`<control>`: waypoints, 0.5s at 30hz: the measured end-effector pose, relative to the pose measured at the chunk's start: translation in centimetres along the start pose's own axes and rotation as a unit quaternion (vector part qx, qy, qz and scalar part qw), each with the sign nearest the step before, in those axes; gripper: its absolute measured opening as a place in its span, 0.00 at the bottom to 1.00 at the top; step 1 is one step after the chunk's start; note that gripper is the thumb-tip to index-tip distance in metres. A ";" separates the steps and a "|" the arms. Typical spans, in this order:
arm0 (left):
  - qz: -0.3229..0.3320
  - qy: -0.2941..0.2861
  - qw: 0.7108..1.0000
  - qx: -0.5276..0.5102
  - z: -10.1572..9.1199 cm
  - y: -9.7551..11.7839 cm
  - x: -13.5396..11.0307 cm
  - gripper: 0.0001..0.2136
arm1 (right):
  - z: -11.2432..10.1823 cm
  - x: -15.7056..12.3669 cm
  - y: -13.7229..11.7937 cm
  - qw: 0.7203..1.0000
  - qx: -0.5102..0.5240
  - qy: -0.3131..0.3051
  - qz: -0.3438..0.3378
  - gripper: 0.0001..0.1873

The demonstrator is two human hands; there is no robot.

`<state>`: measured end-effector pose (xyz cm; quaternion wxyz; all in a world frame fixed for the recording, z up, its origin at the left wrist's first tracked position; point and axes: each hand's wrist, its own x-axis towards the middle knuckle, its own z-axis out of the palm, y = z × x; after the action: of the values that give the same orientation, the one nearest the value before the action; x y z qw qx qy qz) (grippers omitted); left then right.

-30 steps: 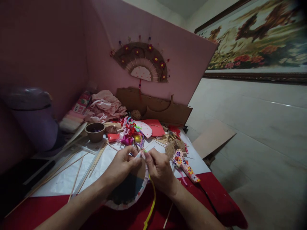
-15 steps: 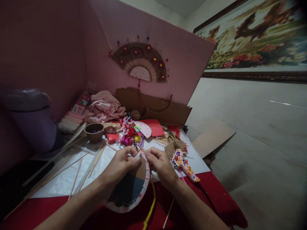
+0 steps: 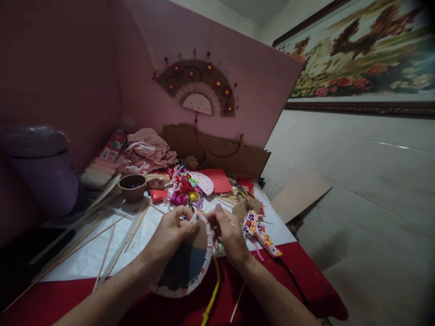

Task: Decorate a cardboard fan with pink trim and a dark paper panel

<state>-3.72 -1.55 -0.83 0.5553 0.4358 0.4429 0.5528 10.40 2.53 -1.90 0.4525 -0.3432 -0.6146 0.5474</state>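
Note:
My left hand [image 3: 175,226] grips the upper left edge of a round cardboard disc [image 3: 190,258] between thumb and fingers. Pleated, patterned pale fabric is folded over the disc's rim, and its face is part brown, part dark. At the disc's upper right edge is my right hand [image 3: 229,233], its thumb pressed toward the curled fingers; what they pinch, if anything, is too small to make out. Below the right hand a yellow cord [image 3: 214,290] hangs beside the disc. A glue gun [image 3: 261,233] with a flower pattern lies to the right of that hand.
Behind my hands are colourful pipe cleaners [image 3: 181,179], red paper [image 3: 217,180] and a brown bowl [image 3: 132,188]. Thin sticks [image 3: 137,226] lie at the left. A decorated fan [image 3: 197,86] hangs on the pink board. A purple bin [image 3: 44,172] stands far left.
My right hand has shifted slightly right, away from the disc's top edge, and its thumb now points up. My left hand keeps its hold on the disc.

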 end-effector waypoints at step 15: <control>0.014 0.019 1.000 0.006 -0.5 -0.2 0.2 0.14 | -0.1 0.2 -0.1 0.999 -0.012 -0.053 -0.007 0.17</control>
<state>-4.17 -1.32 -1.19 0.5361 0.4346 0.4506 0.5663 10.45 2.74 -1.73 0.4190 -0.3154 -0.6465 0.5541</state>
